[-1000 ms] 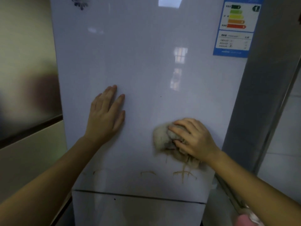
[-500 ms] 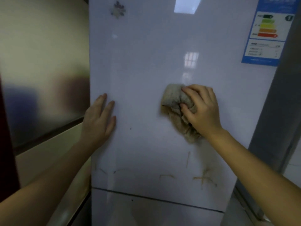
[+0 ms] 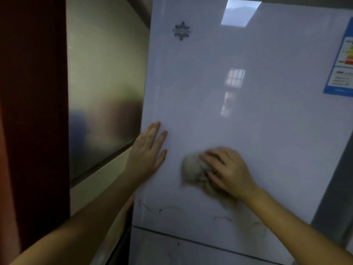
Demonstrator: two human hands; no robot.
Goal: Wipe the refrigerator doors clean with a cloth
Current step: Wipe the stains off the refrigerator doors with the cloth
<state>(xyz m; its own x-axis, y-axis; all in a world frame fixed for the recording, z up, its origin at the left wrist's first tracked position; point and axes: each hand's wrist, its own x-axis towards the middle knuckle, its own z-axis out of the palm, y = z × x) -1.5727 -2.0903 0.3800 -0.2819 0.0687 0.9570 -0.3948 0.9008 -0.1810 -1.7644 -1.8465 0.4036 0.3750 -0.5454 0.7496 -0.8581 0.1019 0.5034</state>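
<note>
The glossy white upper refrigerator door (image 3: 238,115) fills most of the view. My right hand (image 3: 227,171) presses a crumpled beige cloth (image 3: 193,169) against the door's lower middle, fingers closed over the cloth. My left hand (image 3: 149,152) lies flat on the door near its left edge, fingers apart and holding nothing. Thin brown streaks (image 3: 172,208) mark the door just above the seam to the lower door (image 3: 181,251).
A blue energy label (image 3: 342,67) sits at the door's upper right and a dark emblem (image 3: 181,31) at its upper left. A shiny metal wall panel (image 3: 103,92) and a dark red-brown frame (image 3: 32,111) stand to the left. The fridge's grey side (image 3: 336,188) shows at right.
My right hand has carried the cloth down and to the left across the door. The view has shifted left and up; my left hand stays flat near the door's left edge.
</note>
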